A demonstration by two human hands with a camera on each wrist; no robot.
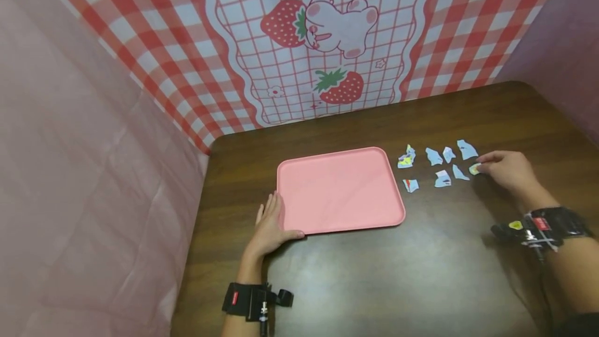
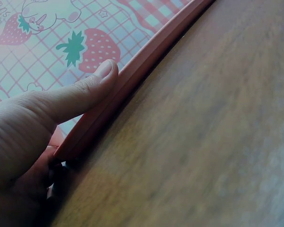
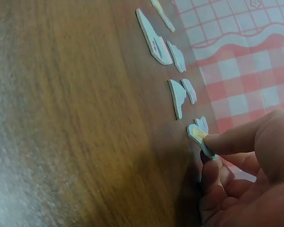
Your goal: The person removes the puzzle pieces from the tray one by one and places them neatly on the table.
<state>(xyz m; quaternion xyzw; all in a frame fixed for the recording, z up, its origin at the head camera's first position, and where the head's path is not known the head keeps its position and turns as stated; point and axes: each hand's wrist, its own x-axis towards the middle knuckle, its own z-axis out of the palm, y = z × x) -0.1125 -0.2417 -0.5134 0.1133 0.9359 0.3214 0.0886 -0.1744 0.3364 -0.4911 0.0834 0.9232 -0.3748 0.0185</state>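
A pink rectangular tray (image 1: 339, 191) lies on the table. My left hand (image 1: 269, 228) rests at its near left corner, fingers straight along the left side and thumb along the front rim (image 2: 146, 59). Between thumb and fingertips my right hand (image 1: 510, 173) pinches a small flat light-blue piece with a yellow patch (image 3: 199, 135), tilted off the table. Beside it lie several irregular light-blue pieces, among them a narrow one (image 1: 460, 172) and a larger one (image 1: 467, 148). Nearer the tray are a piece with yellow and purple markings (image 1: 406, 160) and one with a red mark (image 1: 411, 185).
The brown wooden table (image 1: 374, 280) has rounded far corners. Behind it hangs a red-and-white checked cloth (image 1: 164, 56) with strawberry prints, and a pink curtain (image 1: 93, 170) hangs at the left. Each wrist wears a black strap with a camera.
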